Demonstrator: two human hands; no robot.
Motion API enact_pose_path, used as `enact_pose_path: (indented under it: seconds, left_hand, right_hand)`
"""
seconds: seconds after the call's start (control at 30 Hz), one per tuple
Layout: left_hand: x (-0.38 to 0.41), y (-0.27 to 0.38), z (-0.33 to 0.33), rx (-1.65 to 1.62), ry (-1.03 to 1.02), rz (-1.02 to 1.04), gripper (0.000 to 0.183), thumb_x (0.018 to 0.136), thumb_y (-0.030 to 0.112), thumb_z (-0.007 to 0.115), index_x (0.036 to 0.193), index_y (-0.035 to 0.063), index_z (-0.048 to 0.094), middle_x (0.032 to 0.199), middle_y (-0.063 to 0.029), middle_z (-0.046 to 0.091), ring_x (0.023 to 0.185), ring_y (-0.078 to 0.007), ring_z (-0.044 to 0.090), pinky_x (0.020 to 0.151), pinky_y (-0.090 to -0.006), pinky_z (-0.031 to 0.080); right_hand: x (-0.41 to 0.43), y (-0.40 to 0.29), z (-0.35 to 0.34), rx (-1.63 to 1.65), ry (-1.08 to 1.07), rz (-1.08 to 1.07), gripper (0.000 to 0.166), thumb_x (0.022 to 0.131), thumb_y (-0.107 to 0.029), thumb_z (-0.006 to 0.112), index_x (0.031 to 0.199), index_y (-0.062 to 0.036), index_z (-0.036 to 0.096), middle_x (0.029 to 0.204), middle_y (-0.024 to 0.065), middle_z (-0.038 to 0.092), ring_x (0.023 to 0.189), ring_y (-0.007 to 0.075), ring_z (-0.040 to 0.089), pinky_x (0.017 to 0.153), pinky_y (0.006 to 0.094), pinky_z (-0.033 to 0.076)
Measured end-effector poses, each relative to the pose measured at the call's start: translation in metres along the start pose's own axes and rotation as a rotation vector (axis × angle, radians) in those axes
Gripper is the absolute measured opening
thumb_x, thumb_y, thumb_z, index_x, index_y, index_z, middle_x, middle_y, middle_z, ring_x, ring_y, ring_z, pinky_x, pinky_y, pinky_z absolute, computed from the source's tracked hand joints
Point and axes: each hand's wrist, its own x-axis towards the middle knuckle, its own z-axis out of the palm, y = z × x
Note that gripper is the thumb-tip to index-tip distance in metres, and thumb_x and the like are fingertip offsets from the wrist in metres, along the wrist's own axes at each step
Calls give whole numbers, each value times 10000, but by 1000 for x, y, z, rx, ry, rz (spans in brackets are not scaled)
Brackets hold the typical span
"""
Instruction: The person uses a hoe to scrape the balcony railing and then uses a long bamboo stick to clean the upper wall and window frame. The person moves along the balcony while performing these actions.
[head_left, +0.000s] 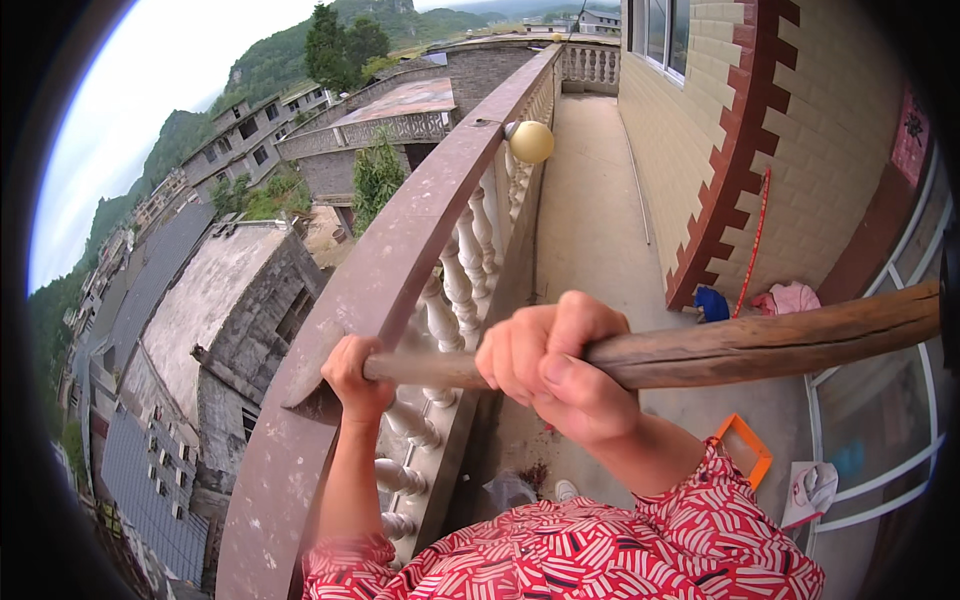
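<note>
Both of my hands grip a thick wooden pole (757, 345), which lies nearly level across the view in front of my chest. My left hand (355, 379) is closed around its thinner end, over the inner side of the brown balcony handrail (420, 247). Further right along the pole, my right hand (559, 360) wraps it with the thumb over the front. A long crack runs through the thicker part of the wood. Its right end reaches the dark rim of the picture, where a dark part is cut off and cannot be made out.
Pale balusters (457, 285) stand below the handrail, with a drop to rooftops (202, 307) beyond. A yellow globe (531, 142) is fixed to the rail. On the floor lie an orange frame (739, 450), a plastic bag (510, 489) and cloths (791, 298) by the tiled wall (697, 150).
</note>
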Motion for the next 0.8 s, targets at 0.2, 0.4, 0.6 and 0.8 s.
enact_pose_path:
  seconds: [0.2, 0.4, 0.6, 0.8]
  left_hand:
    - [14, 10, 40, -126, -111, 15, 118, 649, 38, 656, 720, 64, 565, 654, -98, 573, 604, -300, 588, 543, -358, 451]
    - [18, 5, 90, -159, -148, 57, 179, 576, 41, 669, 721, 61, 566, 660, -108, 570, 603, -298, 591, 558, -365, 462]
    - [32, -19, 130, -171, -146, 19, 178, 597, 34, 681, 722, 65, 558, 652, -87, 558, 603, -279, 582, 553, -351, 455]
    - [51, 3, 173, -234, -149, 0, 235, 541, -51, 631, 735, 65, 565, 684, -95, 571, 631, -295, 585, 581, -360, 461]
  right_hand:
    - [-4, -32, -14, -299, -54, 23, 162, 878, -43, 516, 779, -85, 395, 603, 31, 463, 540, 140, 423, 578, 339, 385]
    - [-5, -33, -46, -158, 100, -72, 156, 873, -47, 510, 775, -90, 396, 585, 30, 446, 532, 145, 414, 558, 322, 360]
    - [9, -28, -79, -364, -7, -77, 174, 869, -7, 506, 750, -82, 403, 591, 29, 446, 526, 148, 416, 567, 333, 384]
    - [34, -44, -103, -166, 128, -103, 205, 843, 45, 522, 726, -63, 392, 626, 49, 478, 562, 125, 457, 558, 293, 414]
